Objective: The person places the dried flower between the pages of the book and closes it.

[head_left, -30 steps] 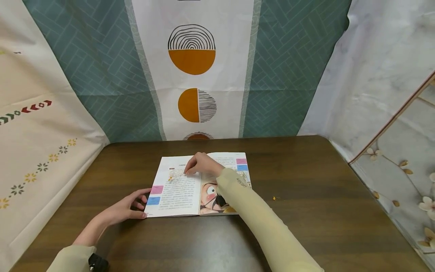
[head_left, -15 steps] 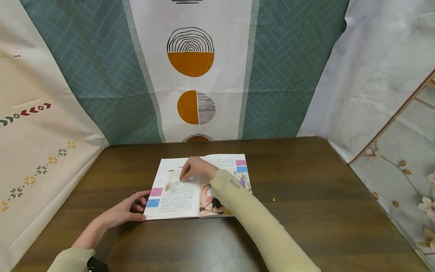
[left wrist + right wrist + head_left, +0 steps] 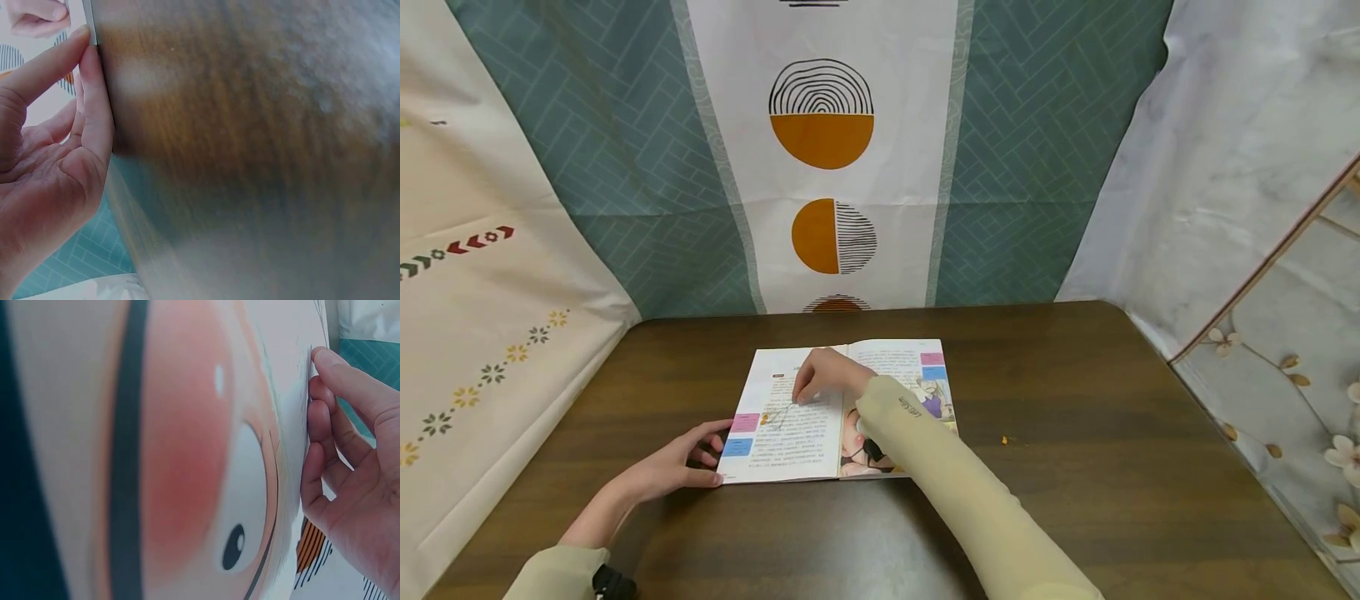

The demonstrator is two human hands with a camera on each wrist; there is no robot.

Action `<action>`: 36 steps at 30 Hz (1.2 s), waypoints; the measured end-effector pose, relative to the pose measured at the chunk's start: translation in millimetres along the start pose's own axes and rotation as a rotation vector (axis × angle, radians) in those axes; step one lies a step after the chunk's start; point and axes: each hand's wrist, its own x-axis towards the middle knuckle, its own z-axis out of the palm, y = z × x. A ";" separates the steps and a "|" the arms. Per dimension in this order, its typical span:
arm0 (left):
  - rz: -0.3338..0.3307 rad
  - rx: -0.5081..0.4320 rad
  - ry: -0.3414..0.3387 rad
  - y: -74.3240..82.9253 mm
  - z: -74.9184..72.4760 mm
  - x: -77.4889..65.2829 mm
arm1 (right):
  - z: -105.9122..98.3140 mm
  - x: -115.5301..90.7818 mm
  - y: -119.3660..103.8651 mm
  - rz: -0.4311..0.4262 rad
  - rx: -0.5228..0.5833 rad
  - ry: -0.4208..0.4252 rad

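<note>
An open book (image 3: 797, 458) lies on the brown table, with printed text on its left page and a cartoon face on its right page. My right hand (image 3: 831, 375) is over the left page, pinching the thin stem of a dried flower sprig (image 3: 778, 417). The sprig's small yellow blooms lie toward the page's left side. In the right wrist view the fingertips of that hand (image 3: 350, 437) touch the paper; the sprig is hard to make out there. At the book's lower left corner, my left hand (image 3: 670, 462) holds the edge between thumb and fingers (image 3: 94, 100).
The wooden table (image 3: 1075, 500) extends around the book. A tiny yellow fragment (image 3: 1005, 440) lies to the right of it. Patterned cloths (image 3: 1030, 150) hang behind and at both sides of the table.
My right hand has moved a little left and toward me over the left page, carrying the sprig along. The left hand has stayed at the book's corner.
</note>
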 end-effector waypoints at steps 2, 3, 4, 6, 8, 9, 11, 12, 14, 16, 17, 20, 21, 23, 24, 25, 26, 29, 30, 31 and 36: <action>0.000 0.002 0.002 -0.2 0.3 0.4 | 0.4 -0.3 0.2 0.007 0.007 0.001; 0.000 0.003 0.002 -0.2 0.4 0.5 | 0.4 -0.8 0.0 0.009 0.009 0.000; 0.000 0.005 0.002 -0.1 0.4 0.5 | 0.4 -1.1 -0.1 0.011 0.014 -0.001; -0.001 0.007 0.001 0.2 0.3 0.5 | 0.3 -2.0 -0.6 0.018 0.023 -0.003; 0.001 0.006 0.001 0.7 -0.1 0.5 | -0.4 -2.8 -1.5 0.023 0.026 -0.004; 0.002 0.004 0.001 0.9 -0.3 0.5 | -0.7 -3.0 -1.8 0.026 0.025 -0.002; 0.002 0.003 0.001 1.1 -0.7 0.6 | -1.1 -3.1 -2.2 0.032 0.022 0.003; 0.002 0.002 0.002 1.0 -0.9 0.7 | -1.3 -3.0 -2.3 0.034 0.017 0.004; 0.001 0.001 0.003 0.6 -1.0 0.8 | -1.5 -2.8 -2.3 0.039 0.017 0.007; -0.002 0.000 0.003 0.1 -0.8 0.9 | -1.2 -2.5 -1.5 0.042 0.018 0.005; -0.004 -0.002 0.003 -0.1 -0.7 0.9 | -1.0 -2.4 -0.8 0.043 0.018 0.004; -0.010 -0.005 0.001 -0.6 0.0 1.2 | -0.3 -2.6 1.8 0.045 0.025 0.000; -0.011 -0.006 0.000 -0.8 0.2 1.5 | 0.0 -2.9 2.6 0.049 0.025 0.001; -0.013 -0.006 0.001 -1.1 0.3 1.8 | 0.1 -3.1 3.7 0.053 0.022 0.008; -0.011 -0.005 0.003 -1.2 0.2 2.0 | 0.1 -3.3 4.1 0.055 0.022 0.012; -0.010 -0.004 0.005 -1.3 0.1 2.3 | -0.1 -3.5 4.3 0.056 0.021 0.016; -0.007 -0.003 0.006 -1.4 0.1 2.6 | -0.3 -3.7 4.3 0.056 0.021 0.020; -0.005 0.000 0.009 -1.3 -0.1 2.2 | -0.5 -3.7 4.1 0.050 0.027 0.020; -0.003 0.003 0.009 -1.3 -0.1 1.9 | -0.4 -3.8 3.9 0.048 0.029 0.018; -0.003 0.003 0.009 -1.1 0.0 1.5 | -0.1 -3.8 3.9 0.046 0.031 0.016; -0.005 0.005 0.010 -0.4 0.6 -0.8 | 2.5 -3.6 4.2 0.045 0.046 0.020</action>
